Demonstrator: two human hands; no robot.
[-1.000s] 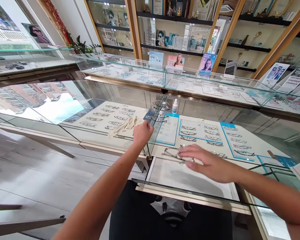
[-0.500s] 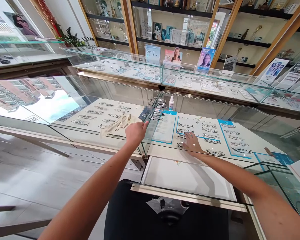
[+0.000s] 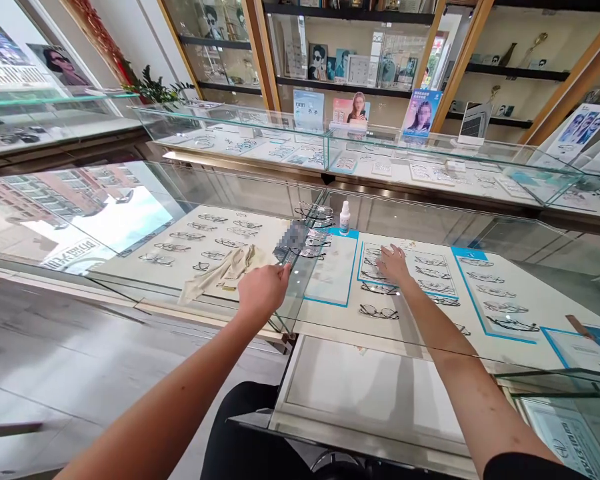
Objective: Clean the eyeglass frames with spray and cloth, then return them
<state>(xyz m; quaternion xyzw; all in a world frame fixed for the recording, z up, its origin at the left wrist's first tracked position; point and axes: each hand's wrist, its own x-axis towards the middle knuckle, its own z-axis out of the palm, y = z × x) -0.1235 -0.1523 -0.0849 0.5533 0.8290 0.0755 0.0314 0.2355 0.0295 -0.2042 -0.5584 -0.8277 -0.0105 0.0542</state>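
Note:
My left hand (image 3: pixel 263 288) is closed, thumb uppermost, at the seam of the glass counter; what its fingers hold, if anything, is hidden. Just beyond it lies a dark, blurred-out flat piece (image 3: pixel 289 241). A crumpled beige cloth (image 3: pixel 223 270) lies to its left. Several eyeglasses (image 3: pixel 314 213) sit in a column past the hand, beside a white spray bottle (image 3: pixel 345 219). My right hand (image 3: pixel 394 265) reaches forward with its fingers spread over a row of eyeglasses on a blue-edged sheet; contact is unclear. Nearer to me is a dark-framed pair of eyeglasses (image 3: pixel 379 312).
A white drawer (image 3: pixel 350 380) stands pulled out above my lap. Rows of eyeglasses (image 3: pixel 173 247) fill the left of the glass counter (image 3: pixel 145 303), and more lie at the right. Behind runs a second glass showcase (image 3: pixel 260 119) with advertising cards on top. Display shelves line the back wall.
My right hand has moved forward, away from me, along the eyeglasses, uncovering the nearer pairs. My left hand stays closed near the seam. The camera view has shifted slightly.

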